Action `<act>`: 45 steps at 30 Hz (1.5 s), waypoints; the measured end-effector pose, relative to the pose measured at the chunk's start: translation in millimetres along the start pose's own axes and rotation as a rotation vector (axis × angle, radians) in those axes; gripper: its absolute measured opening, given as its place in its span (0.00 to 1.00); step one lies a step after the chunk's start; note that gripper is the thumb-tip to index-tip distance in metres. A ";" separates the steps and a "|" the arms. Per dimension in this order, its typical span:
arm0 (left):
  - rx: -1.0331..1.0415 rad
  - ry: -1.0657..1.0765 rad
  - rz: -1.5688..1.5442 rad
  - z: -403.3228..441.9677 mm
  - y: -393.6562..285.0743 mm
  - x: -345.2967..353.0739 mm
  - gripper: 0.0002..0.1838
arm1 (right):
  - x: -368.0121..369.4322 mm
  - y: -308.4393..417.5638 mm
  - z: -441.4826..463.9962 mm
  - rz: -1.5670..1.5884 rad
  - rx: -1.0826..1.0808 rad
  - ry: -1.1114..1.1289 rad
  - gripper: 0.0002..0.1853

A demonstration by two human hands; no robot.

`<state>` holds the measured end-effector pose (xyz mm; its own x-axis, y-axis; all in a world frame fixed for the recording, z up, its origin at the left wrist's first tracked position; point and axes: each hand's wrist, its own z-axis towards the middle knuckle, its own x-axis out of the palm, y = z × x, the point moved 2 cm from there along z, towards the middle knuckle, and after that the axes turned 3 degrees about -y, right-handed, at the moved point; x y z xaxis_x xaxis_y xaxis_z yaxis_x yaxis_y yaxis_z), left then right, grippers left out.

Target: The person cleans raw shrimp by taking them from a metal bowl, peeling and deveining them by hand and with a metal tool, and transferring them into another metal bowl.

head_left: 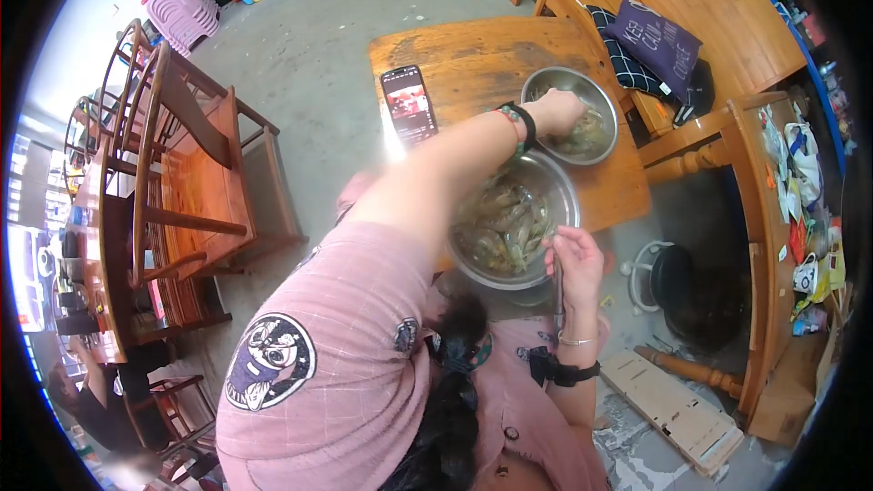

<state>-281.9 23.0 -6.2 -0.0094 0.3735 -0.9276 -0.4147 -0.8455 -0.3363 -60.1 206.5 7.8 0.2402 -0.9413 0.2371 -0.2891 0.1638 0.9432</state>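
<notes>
Shrimp (506,223), grey-green and glistening, lay heaped in a round stainless-steel bowl (522,284) at the near edge of a low, honey-brown wooden table (473,47). At its rim, a bare right hand (582,264) had thumb and fingers pinched together around a slim, greyish object (558,295) that ran down toward the wrist. Just beyond, a bare left hand (556,116) dipped, fingers bent downward, into a second round stainless-steel bowl (614,127). How far those fingers were parted, and whether they had hold of anything, could not be told.

The step in hand appeared to be handling the shrimp one at a time, with the left hand at the farther bowl. A next move would call for raising that hand clear of the rim and bringing it back beside the right.

The left forearm (446,168) covered part of the nearer bowl's rim. The kind of object in the right hand was unclear, as was the depth of any water. Farther out, a lit black smartphone (409,105) showed a screen too small to read; at lower left, a person in dark clothing (100,409) was blurred and partly hidden.
</notes>
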 end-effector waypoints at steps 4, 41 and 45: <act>0.029 -0.187 -0.120 -25.5 -5.0 -9.8 0.07 | 4.3 3.4 -8.5 -0.039 -0.026 -0.012 0.09; -0.350 -0.405 -0.872 -241.8 -81.9 -30.4 0.08 | 56.5 16.6 -20.0 -0.626 -0.361 -0.040 0.08; -0.291 -0.422 -0.718 -242.5 -89.7 -45.5 0.07 | 56.6 14.7 -18.5 -0.629 -0.371 -0.034 0.08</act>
<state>-23.6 -10.7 26.7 -0.1950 0.9130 -0.3583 -0.2020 -0.3949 -0.8963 -33.6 161.1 39.4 0.2268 -0.8979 -0.3773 0.2289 -0.3274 0.9168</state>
